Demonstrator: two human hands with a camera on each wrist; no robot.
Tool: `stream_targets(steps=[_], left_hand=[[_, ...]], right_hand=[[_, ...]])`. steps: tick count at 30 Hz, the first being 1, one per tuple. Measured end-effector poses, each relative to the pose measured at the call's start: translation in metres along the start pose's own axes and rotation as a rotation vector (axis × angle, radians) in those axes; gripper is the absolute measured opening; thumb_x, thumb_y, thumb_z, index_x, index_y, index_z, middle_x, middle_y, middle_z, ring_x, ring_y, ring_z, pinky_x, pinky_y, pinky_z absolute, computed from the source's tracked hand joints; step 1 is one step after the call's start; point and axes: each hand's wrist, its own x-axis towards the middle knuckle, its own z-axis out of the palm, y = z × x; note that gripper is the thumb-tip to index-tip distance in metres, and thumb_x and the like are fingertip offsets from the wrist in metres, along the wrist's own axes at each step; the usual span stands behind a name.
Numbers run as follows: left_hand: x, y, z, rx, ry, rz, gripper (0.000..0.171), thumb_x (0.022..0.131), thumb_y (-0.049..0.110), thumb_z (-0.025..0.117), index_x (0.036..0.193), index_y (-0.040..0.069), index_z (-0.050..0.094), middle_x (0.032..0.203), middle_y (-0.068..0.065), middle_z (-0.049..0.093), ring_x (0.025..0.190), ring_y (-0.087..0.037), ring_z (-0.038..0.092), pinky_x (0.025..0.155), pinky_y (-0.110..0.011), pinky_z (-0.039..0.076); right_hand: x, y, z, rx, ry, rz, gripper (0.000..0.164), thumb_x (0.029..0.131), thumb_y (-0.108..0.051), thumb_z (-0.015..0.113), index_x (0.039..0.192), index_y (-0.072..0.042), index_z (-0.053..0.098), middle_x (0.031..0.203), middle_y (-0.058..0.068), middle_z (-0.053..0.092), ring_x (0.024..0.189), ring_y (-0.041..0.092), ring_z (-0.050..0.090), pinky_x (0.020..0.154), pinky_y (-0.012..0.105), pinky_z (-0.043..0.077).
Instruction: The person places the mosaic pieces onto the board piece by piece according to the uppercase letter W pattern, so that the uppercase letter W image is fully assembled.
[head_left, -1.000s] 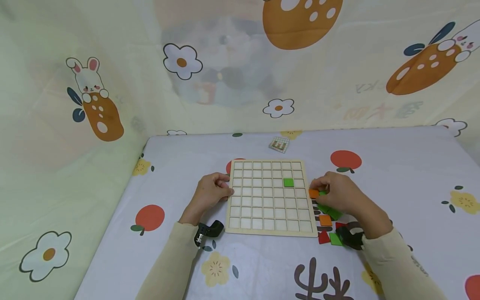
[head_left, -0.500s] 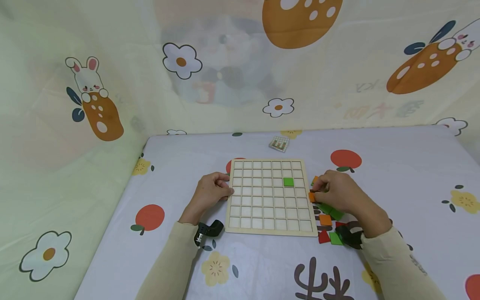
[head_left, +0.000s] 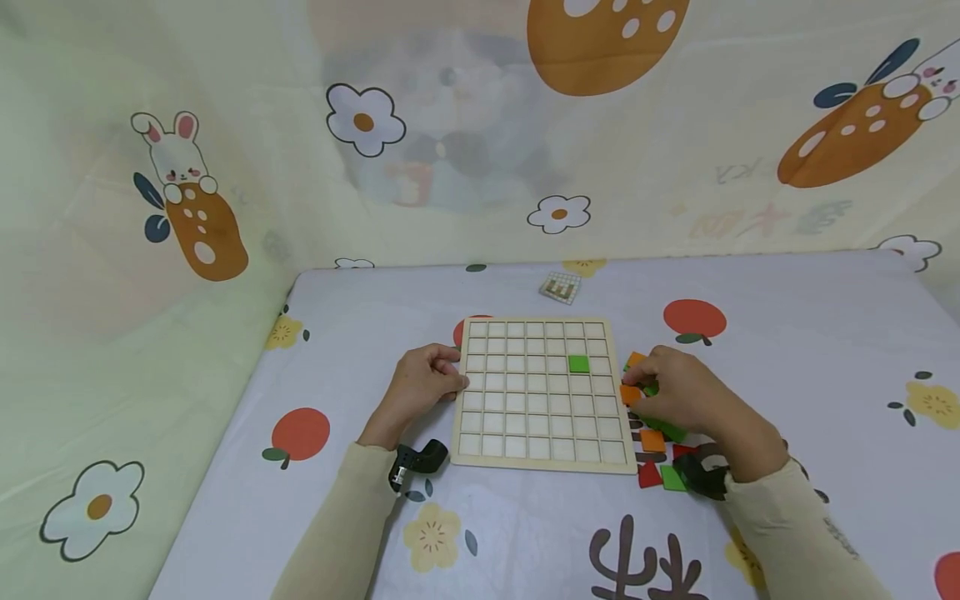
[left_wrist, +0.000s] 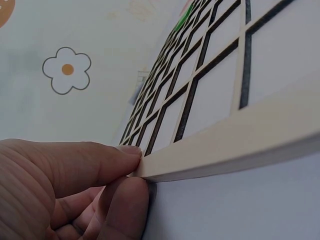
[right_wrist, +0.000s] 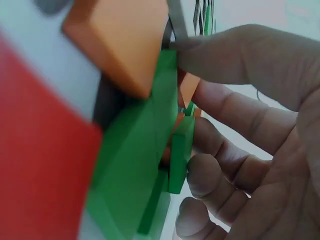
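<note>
A pale wooden grid board [head_left: 525, 467] lies on the table, with one green square tile [head_left: 578, 364] in a cell near its upper right. My left hand [head_left: 423, 383] pinches the board's left edge; in the left wrist view the thumb lies on the frame with a fingertip just below it. Beside the right edge, my right hand [head_left: 675, 387] holds an orange tile [head_left: 630, 394] between thumb and forefinger. Its other fingers are curled close to green tiles [right_wrist: 125, 165] in the right wrist view. The hand partly hides the tiles beneath it.
Loose tiles lie right of the board, among them an orange one [head_left: 652, 441], a red one [head_left: 650, 476] and a green one [head_left: 673, 478]. A small patterned grid card [head_left: 560, 287] lies behind the board. A printed curtain [head_left: 450, 225] rises at the table's back.
My right hand has shifted slightly among the tiles, uncovering an orange tile above its fingertips. The pinched orange tile has moved a little toward me. My left hand and the board have stayed put.
</note>
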Motion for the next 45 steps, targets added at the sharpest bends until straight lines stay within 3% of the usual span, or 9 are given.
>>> stream_targets(steps=[9,13,25,45], left_hand=[[0.000,0.000,-0.001,-0.001,-0.001,0.000,0.035,0.086,-0.002,0.081,0.119,-0.001,0.069,0.084,-0.007,0.067,0.066,-0.013,0.063,0.061,-0.022,0.055],[0.001,0.000,0.000,0.001,-0.002,-0.004,0.034,0.087,-0.002,0.081,0.119,-0.001,0.069,0.084,-0.007,0.067,0.066,-0.013,0.063,0.061,-0.023,0.055],[0.000,0.000,0.000,0.003,0.003,-0.011,0.035,0.087,-0.002,0.081,0.119,0.000,0.069,0.084,-0.007,0.067,0.067,-0.014,0.063,0.061,-0.022,0.055],[0.000,-0.001,-0.001,0.025,-0.002,0.010,0.034,0.087,-0.001,0.081,0.118,0.000,0.069,0.084,-0.007,0.068,0.066,-0.014,0.062,0.061,-0.023,0.054]], right_hand=[[0.001,-0.003,0.001,-0.015,0.008,0.036,0.033,0.083,-0.020,0.084,0.108,0.000,0.076,0.098,0.009,0.068,0.086,0.025,0.057,0.069,0.032,0.052],[0.000,-0.006,0.000,0.012,0.028,0.042,0.033,0.082,-0.020,0.083,0.109,-0.002,0.074,0.091,0.006,0.066,0.084,0.023,0.057,0.066,0.031,0.051],[0.004,-0.011,0.004,0.091,0.099,-0.084,0.023,0.079,-0.006,0.078,0.101,-0.001,0.073,0.085,0.002,0.061,0.080,0.019,0.055,0.068,0.028,0.051],[0.017,-0.021,0.008,0.120,0.051,-0.077,0.019,0.083,-0.008,0.079,0.100,-0.003,0.074,0.086,0.004,0.061,0.082,0.020,0.055,0.069,0.030,0.050]])
